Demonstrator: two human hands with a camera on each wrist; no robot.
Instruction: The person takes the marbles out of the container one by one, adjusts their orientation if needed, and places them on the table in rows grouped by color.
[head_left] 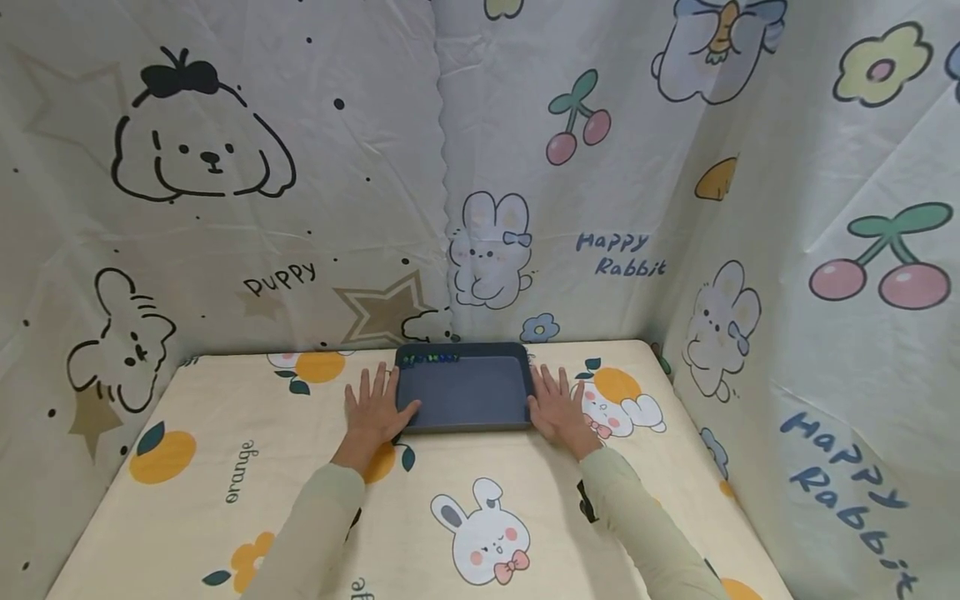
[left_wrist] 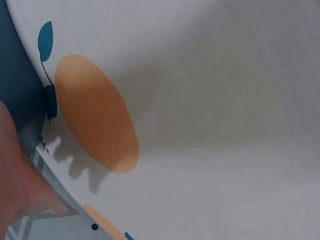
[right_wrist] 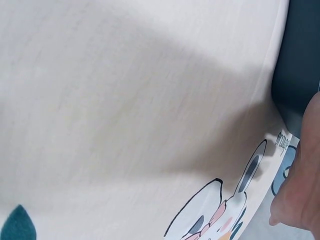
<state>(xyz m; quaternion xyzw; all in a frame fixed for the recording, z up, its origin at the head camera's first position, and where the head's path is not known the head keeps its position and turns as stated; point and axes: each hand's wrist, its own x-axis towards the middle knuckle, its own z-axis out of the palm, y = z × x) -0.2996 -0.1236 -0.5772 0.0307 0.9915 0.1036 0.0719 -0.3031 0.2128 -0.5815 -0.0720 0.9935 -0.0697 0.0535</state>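
Note:
A dark grey rectangular tray (head_left: pixel 463 393) lies at the far edge of the cloth-covered table. Small green and blue pieces (head_left: pixel 430 358) line its back left part, too small to identify. My left hand (head_left: pixel 377 408) is at the tray's left side, fingers straight and spread, thumb over the rim. At the opposite side my right hand (head_left: pixel 557 406) touches the edge, its fingers also extended. Part of the left hand (left_wrist: pixel 22 185) shows beside the tray wall (left_wrist: pixel 17 70) in the left wrist view. The right wrist view has the right hand (right_wrist: pixel 300 185) below the tray's side (right_wrist: pixel 297 60).
A cream tablecloth (head_left: pixel 300 458) printed with oranges and rabbits covers the table. Patterned fabric curtains (head_left: pixel 360 192) hang right behind the tray. Another curtain (head_left: pixel 780 350) borders the table on the right.

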